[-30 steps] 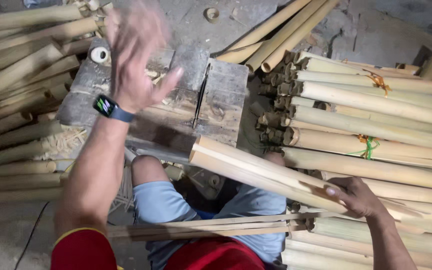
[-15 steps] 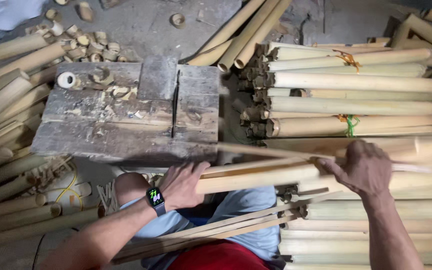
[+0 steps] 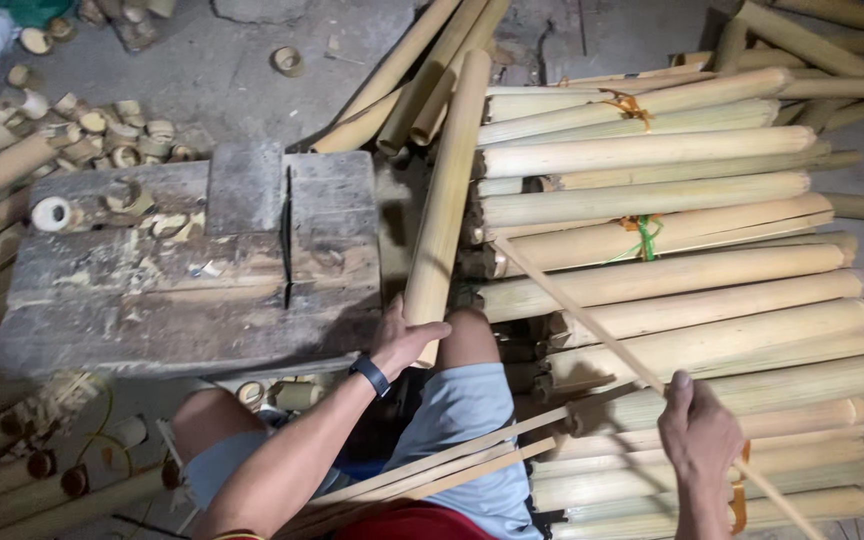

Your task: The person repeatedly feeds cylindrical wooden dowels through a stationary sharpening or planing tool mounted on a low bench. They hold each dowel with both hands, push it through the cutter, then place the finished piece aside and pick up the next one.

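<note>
A thick bamboo pole point(image 3: 447, 200) is being held at its near end by the left hand point(image 3: 404, 338), whose fingers point(image 3: 430, 330) are being wrapped closed around it just above the person's knee; the pole is being kept steeply upright in the view, running along the right edge of the worn wooden bench point(image 3: 192, 265) and touching the loose poles beyond it. To the right of the pole, a thin bamboo strip point(image 3: 592, 318) is being gripped by the right hand point(image 3: 700, 440), the fingers being closed on it with the thumb pressed along its top; the strip is being held slanting, its far end lying near the pole and its near end passing out below the hand. Under the strip, a stack of bundled bamboo poles point(image 3: 672, 290) is lying crosswise to the pole, two bundles being bound with orange and green ties. Across the lap, near the pole's lower end, several more thin strips point(image 3: 432, 470) are being rested. On the bench, left of the pole, short bamboo rings point(image 3: 52, 212) and shavings are lying scattered, and more cut rings point(image 3: 102, 125) are being piled on the floor beyond the bench's far left corner. A dark wristband point(image 3: 370, 375) is being worn on the left wrist.
</note>
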